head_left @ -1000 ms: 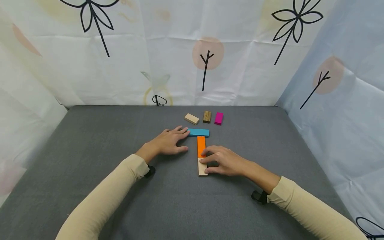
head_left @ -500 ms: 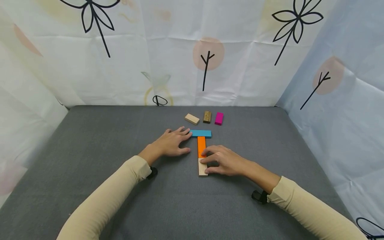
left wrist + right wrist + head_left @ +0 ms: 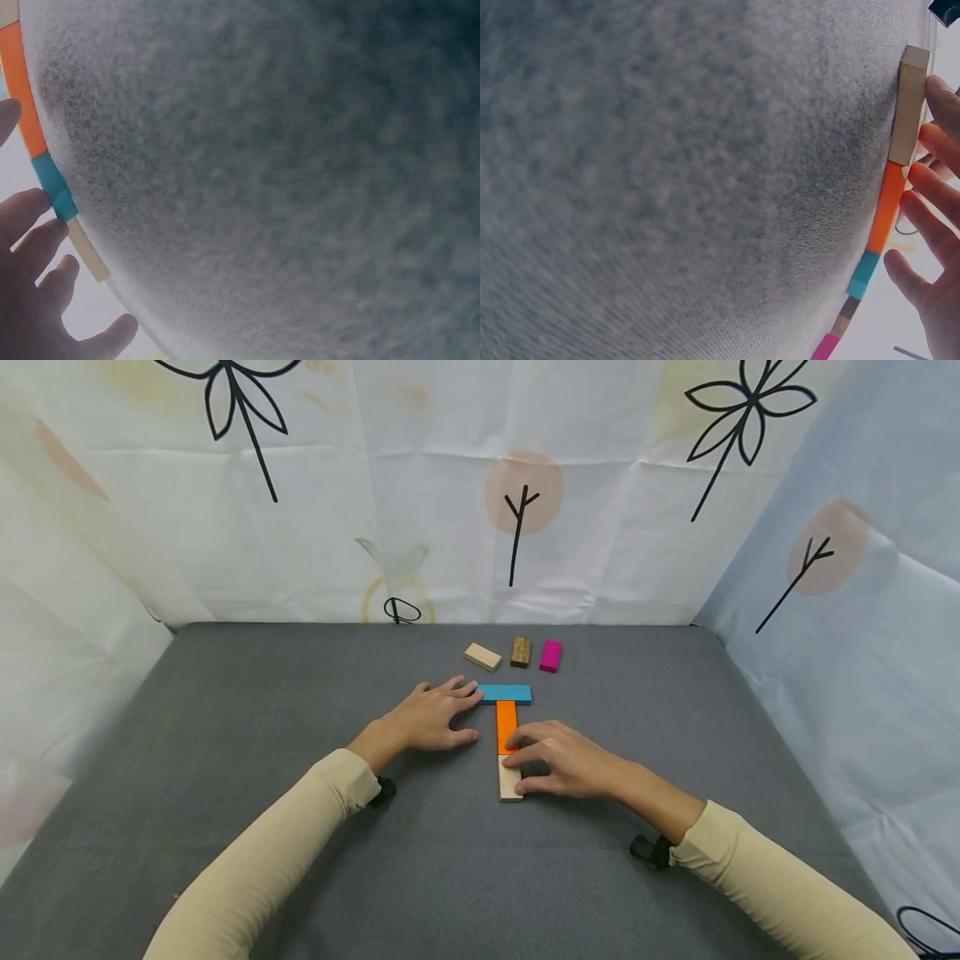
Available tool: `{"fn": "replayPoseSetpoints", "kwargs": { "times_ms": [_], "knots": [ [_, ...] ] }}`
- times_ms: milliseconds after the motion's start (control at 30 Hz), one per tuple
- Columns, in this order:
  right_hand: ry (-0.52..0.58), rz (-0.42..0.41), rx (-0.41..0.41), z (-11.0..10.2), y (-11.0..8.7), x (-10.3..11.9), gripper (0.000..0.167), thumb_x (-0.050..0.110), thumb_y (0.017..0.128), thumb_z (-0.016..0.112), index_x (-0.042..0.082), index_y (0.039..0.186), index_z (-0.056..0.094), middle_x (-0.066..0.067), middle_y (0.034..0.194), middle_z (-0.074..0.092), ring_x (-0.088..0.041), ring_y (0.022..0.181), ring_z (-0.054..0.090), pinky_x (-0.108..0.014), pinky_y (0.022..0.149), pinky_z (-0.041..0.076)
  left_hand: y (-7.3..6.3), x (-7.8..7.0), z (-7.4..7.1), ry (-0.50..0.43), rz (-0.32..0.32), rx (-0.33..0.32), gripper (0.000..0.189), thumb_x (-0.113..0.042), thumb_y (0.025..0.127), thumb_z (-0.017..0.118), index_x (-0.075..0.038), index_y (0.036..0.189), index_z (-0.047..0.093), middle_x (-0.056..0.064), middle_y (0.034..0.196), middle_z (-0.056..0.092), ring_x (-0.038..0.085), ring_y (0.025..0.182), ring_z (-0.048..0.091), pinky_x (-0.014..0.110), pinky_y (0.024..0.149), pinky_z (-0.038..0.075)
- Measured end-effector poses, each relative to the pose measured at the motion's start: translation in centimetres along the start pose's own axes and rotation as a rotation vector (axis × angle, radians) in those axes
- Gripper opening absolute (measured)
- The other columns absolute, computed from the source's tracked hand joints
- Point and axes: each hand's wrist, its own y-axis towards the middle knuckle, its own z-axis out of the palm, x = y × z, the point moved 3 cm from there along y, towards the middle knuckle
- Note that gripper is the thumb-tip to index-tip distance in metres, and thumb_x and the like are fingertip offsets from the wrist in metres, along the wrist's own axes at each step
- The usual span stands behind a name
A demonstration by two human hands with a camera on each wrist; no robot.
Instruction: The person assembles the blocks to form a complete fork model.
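In the head view a blue block [image 3: 507, 694] lies crosswise at the far end of an orange block [image 3: 506, 725], and a pale wooden block [image 3: 509, 785] continues the line toward me, forming a T. My left hand [image 3: 429, 717] has its fingers stretched out, fingertips at the left end of the blue block; the left wrist view shows them beside that blue end [image 3: 54, 186]. My right hand [image 3: 566, 760] lies with bent, spread fingers over the joint of the orange and pale blocks. The right wrist view shows its fingertips along their top edge.
Behind the T stand three small blocks in a row: a pale wooden one [image 3: 482, 657], a dark brown one [image 3: 521, 652] and a magenta one [image 3: 551, 656]. Grey cloth [image 3: 300, 693] covers the table. White printed curtains [image 3: 450, 502] rise at its back and sides.
The blue block has shifted slightly to the right along the end of the orange one, and my left hand moved with it. My right hand has stayed on its blocks.
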Motion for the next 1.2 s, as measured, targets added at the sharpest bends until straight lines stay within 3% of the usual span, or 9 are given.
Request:
{"fn": "replayPoseSetpoints", "kwargs": {
  "times_ms": [667,1200],
  "knots": [
    [0.026,0.034,0.013,-0.06,0.07,0.11,0.035,0.036,0.089,0.076,0.017,0.118,0.076,-0.005,0.129,0.062,-0.023,0.120,0.055,-0.051,0.103,0.041,0.30,-0.01,0.24,-0.003,-0.005,-0.002,0.073,-0.053,0.098,0.055,-0.017,0.157,0.031,0.005,0.163,0.026,0.027,0.151,0.019,0.063,0.113,0.023],
    [0.004,0.009,0.005,0.01,-0.04,-0.01,0.035,0.037,0.089,0.075,0.017,0.118,0.075,-0.004,0.129,0.062,-0.021,0.120,0.056,-0.049,0.103,0.042,0.50,0.02,0.13,-0.011,0.006,-0.012,0.071,-0.051,0.098,0.056,-0.017,0.157,0.034,0.005,0.162,0.028,0.029,0.150,0.021,0.064,0.112,0.025]
  ]
}}
